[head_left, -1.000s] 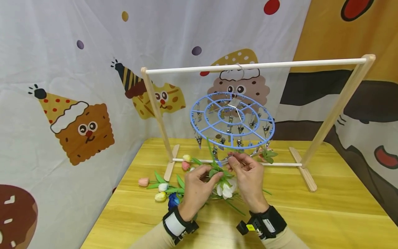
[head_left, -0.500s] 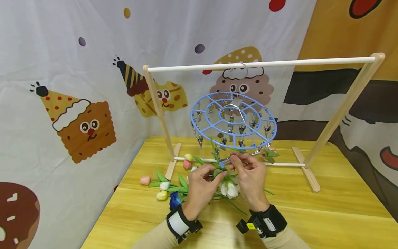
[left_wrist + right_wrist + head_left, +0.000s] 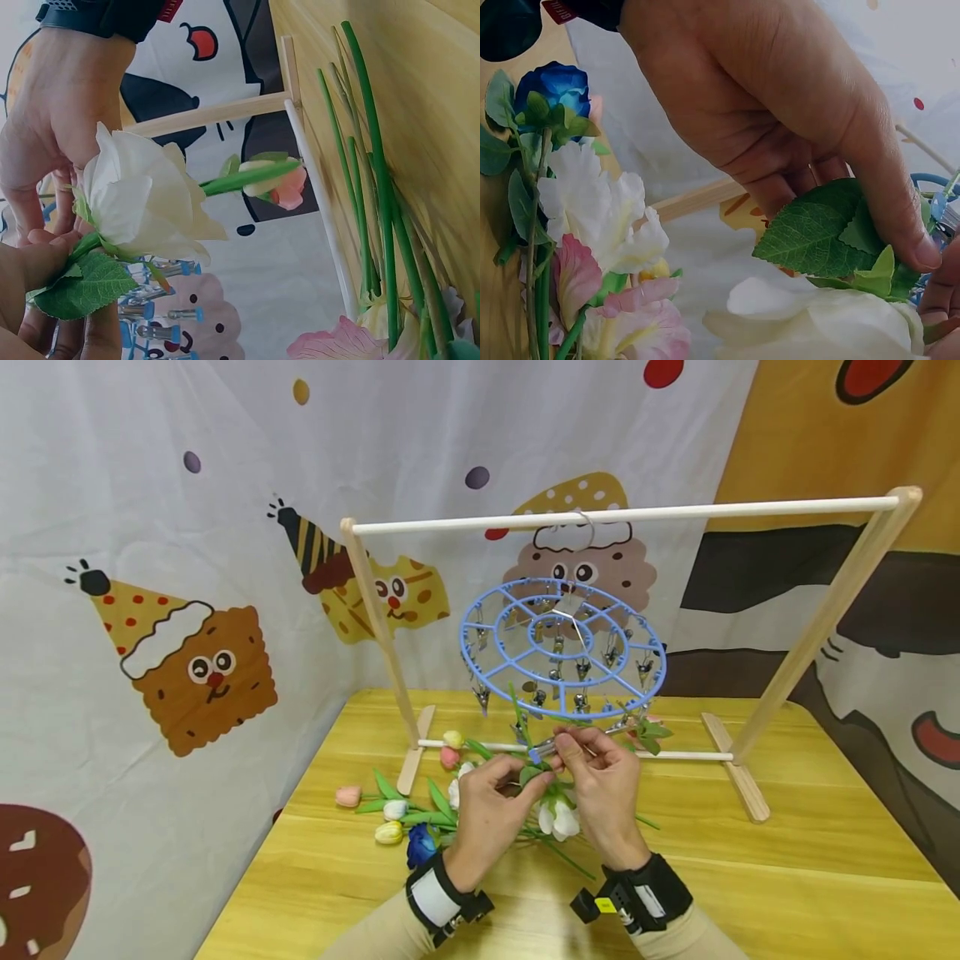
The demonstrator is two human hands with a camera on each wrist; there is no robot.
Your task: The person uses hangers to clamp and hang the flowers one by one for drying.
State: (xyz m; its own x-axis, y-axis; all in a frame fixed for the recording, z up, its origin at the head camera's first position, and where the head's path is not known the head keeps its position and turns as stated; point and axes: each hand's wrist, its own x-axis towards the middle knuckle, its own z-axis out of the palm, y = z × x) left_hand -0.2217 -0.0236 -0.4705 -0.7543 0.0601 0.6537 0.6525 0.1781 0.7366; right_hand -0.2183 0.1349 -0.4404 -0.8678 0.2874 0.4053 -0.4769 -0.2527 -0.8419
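Note:
In the head view, my left hand (image 3: 491, 806) pinches the leafy green stem of a white rose (image 3: 558, 820) between thumb and fingers. The bloom hangs downward beneath both hands, and the stem points up towards a blue round clip hanger (image 3: 566, 716). My right hand (image 3: 603, 793), just right of it, pinches a metal clip (image 3: 546, 748) with a blue tip. That tip meets the stem; whether its mouth is round the stem cannot be told. In the left wrist view the rose (image 3: 142, 199) shows large, and the right wrist view has its leaf (image 3: 814, 232) under my left thumb.
The hanger hangs from a wooden rack (image 3: 630, 516) with several other clips dangling. A pink flower (image 3: 647, 731) hangs at its right side. Loose tulips (image 3: 388, 833), a blue rose (image 3: 422, 845) and other stemmed flowers lie on the wooden table (image 3: 825, 868), left of and below my hands.
My left hand has shifted slightly right with the white rose, closer to my right hand. The clip's blue tip has come against the stem, while my right hand keeps its pinch.

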